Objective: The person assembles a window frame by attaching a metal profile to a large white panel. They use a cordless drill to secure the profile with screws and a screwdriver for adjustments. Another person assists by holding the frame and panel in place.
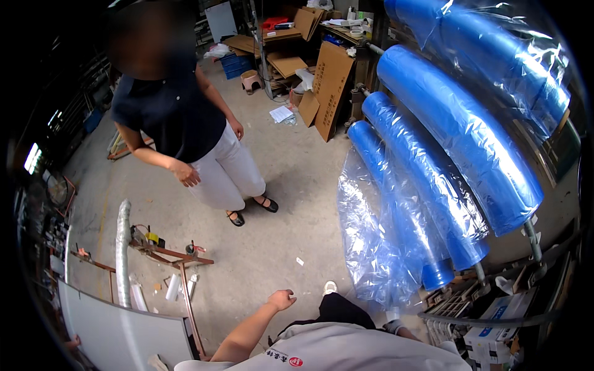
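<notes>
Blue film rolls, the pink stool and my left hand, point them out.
Blue film rolls (pixel 458 133): head view, middle of one roll.
Pink stool (pixel 250 76): head view, seat.
Left hand (pixel 282 300): head view, knuckles.

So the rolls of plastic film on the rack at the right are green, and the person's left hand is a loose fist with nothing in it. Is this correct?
Not quite: the rolls of plastic film are blue, not green, as the head view shows. The rest holds: they sit on the rack at the right, and the left hand is a loose fist with nothing in it.
</notes>
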Tool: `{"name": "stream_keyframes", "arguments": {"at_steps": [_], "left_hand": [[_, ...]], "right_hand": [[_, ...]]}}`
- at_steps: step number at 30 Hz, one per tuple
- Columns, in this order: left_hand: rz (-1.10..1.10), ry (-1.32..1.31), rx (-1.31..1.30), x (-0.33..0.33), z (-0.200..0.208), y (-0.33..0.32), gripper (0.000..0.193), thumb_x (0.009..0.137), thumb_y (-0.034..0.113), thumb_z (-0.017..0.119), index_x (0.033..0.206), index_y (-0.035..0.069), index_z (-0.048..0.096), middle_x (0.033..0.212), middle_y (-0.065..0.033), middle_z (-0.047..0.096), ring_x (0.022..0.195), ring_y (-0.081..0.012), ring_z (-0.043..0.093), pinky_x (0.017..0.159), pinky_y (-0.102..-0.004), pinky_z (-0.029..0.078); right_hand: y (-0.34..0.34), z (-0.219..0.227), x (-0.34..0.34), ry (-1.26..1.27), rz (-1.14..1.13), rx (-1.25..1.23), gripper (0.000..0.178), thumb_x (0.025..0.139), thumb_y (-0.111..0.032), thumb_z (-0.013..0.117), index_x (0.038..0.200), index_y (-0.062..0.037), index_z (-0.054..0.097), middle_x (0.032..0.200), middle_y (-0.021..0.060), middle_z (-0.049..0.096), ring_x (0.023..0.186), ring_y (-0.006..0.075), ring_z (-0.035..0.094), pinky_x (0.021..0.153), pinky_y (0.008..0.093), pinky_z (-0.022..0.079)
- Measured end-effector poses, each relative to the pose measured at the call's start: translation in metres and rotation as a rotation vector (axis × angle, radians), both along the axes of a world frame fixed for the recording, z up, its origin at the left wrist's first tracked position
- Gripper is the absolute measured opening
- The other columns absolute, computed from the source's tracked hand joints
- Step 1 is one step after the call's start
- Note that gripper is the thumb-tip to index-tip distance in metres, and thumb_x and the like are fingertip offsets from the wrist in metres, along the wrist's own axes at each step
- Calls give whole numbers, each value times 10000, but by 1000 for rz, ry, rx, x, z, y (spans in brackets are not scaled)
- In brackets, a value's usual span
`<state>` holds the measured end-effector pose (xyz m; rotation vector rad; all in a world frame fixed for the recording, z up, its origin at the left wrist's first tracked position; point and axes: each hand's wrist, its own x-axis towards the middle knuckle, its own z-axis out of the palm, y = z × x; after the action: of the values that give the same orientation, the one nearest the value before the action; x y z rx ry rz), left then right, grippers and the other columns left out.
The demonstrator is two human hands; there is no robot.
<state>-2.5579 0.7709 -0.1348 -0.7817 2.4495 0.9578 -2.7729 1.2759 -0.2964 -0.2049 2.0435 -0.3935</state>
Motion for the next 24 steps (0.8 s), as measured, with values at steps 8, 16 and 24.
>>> {"name": "stream_keyframes", "arguments": {"at_steps": [8, 16, 24], "left_hand": [[732, -207, 52, 65, -43, -157, 282, 759, 316, 604, 866, 65, 679, 694, -71, 682, 646, -176, 662, 686, -315, 524], [880, -668, 436, -6, -99, -309, 258, 832, 251, 575, 812, 6, 650, 680, -78, 679, 552, -179, 646, 550, -291, 525], [260, -64, -12, -412, -41, -549, 331, 759, 350, 598, 914, 66, 669, 895, -159, 659, 869, -327, 620, 806, -396, 490]], "right_hand": [[-414, 150, -257, 303, 326, -279, 467, 807, -375, 554, 1126, -36, 585, 1062, 197, 623, 983, 321, 603, 859, 371, 460], [-626, 171, -394, 234, 405, -416, 435, 832, -297, 570, 1167, -21, 545, 1117, 196, 605, 1030, 306, 592, 855, 372, 473], [-625, 161, -500, 184, 243, 76, 555, 764, -412, 600, 1149, -13, 573, 1075, 219, 614, 1018, 351, 585, 882, 392, 457]]}}
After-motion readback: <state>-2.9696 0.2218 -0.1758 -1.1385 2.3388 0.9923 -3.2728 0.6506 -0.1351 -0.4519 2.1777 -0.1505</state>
